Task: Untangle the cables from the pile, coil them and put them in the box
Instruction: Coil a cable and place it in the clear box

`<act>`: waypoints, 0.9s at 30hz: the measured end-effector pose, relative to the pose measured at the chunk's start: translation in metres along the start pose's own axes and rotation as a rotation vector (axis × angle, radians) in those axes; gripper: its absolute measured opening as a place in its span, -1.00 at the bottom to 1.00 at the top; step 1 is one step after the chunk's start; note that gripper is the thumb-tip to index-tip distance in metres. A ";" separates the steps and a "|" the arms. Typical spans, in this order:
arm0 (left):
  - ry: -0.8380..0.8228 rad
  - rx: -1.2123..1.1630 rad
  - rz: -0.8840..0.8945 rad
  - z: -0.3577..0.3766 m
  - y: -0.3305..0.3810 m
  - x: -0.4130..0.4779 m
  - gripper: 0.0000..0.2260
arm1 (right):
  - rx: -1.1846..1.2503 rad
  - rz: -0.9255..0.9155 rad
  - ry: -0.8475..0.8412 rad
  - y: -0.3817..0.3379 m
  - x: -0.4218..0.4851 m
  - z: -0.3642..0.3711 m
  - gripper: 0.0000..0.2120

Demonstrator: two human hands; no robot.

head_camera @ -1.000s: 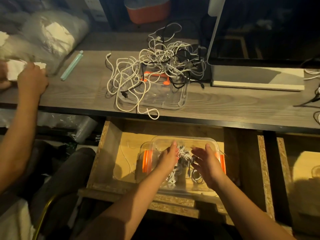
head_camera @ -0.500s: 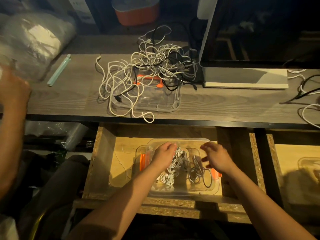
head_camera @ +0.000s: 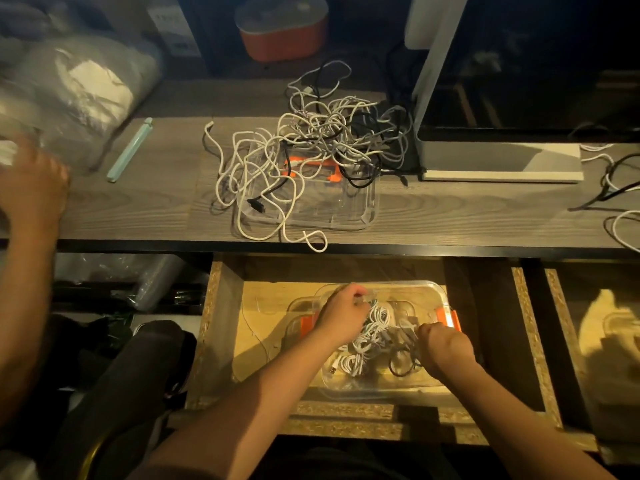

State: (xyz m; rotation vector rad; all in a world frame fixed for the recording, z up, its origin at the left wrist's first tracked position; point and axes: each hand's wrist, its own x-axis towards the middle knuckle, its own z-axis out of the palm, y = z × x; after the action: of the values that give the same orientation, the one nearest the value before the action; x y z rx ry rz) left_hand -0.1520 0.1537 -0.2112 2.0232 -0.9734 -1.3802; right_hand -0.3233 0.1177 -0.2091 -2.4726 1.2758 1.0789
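A clear plastic box (head_camera: 429,388) with orange clips sits in the open wooden drawer (head_camera: 211,327) below the desk edge. Inside lie coiled white cables (head_camera: 367,344) and a dark coiled cable (head_camera: 403,363). My left hand (head_camera: 341,315) is inside the box at its far left, fingers curled at the top of the white coils. My right hand (head_camera: 446,346) is at the right side, fingers curled down into the dark cable. Up on the desk lies the tangled pile of white and black cables (head_camera: 311,161), spread over a clear lid (head_camera: 363,216).
Another person's hand (head_camera: 33,188) reaches over the desk's left end near a plastic-wrapped bundle (head_camera: 79,95). A pale green pen (head_camera: 130,150) lies beside it. A monitor base (head_camera: 498,161) stands to the right of the pile, with loose cables (head_camera: 616,202) at the far right.
My hands went from flat above the coils to curled down into them; the right hand moved nearer and to the right. The other person's hand drew back along the desk's left end.
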 end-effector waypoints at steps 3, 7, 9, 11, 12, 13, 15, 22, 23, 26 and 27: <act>0.015 0.046 0.007 -0.003 0.006 0.000 -0.85 | 0.129 0.020 0.042 0.011 -0.002 -0.011 -0.72; -0.136 -0.073 0.025 -0.005 0.017 -0.005 -0.75 | 0.418 0.039 0.164 0.029 -0.008 -0.032 -0.74; -0.183 -0.014 0.097 -0.006 0.023 -0.008 -0.66 | 0.534 -0.009 0.276 0.033 -0.012 -0.043 -0.75; -0.179 -0.067 0.127 -0.009 0.031 -0.011 -0.59 | 0.647 -0.074 0.383 0.032 -0.017 -0.055 -0.78; -0.173 -0.158 0.132 -0.012 0.035 -0.011 -0.58 | 0.688 -0.106 0.424 0.031 -0.019 -0.061 -0.79; -0.161 -0.244 0.142 -0.015 0.038 -0.011 -0.61 | 0.727 -0.128 0.450 0.031 -0.019 -0.064 -0.80; -0.106 -0.304 0.194 -0.024 0.045 -0.013 -0.71 | 0.839 -0.157 0.471 0.029 -0.021 -0.068 -0.81; 0.092 -0.302 0.339 -0.042 0.052 -0.029 -0.74 | 1.396 -0.293 0.450 0.013 -0.031 -0.091 -0.90; 0.089 -0.299 0.344 -0.046 0.053 -0.032 -0.75 | 1.368 -0.276 0.474 0.013 -0.030 -0.091 -0.93; 0.121 -0.265 0.325 -0.059 0.052 -0.034 -0.80 | 1.358 -0.141 0.577 0.021 -0.028 -0.090 -0.89; 0.141 -0.194 0.334 -0.063 0.052 -0.035 -0.83 | 1.350 -0.096 0.598 0.023 -0.028 -0.090 -0.91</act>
State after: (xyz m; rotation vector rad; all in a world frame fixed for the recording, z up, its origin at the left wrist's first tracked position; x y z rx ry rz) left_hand -0.1160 0.1492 -0.1304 1.6996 -1.0170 -1.0932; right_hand -0.3043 0.0821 -0.1214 -1.6660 1.2814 -0.5511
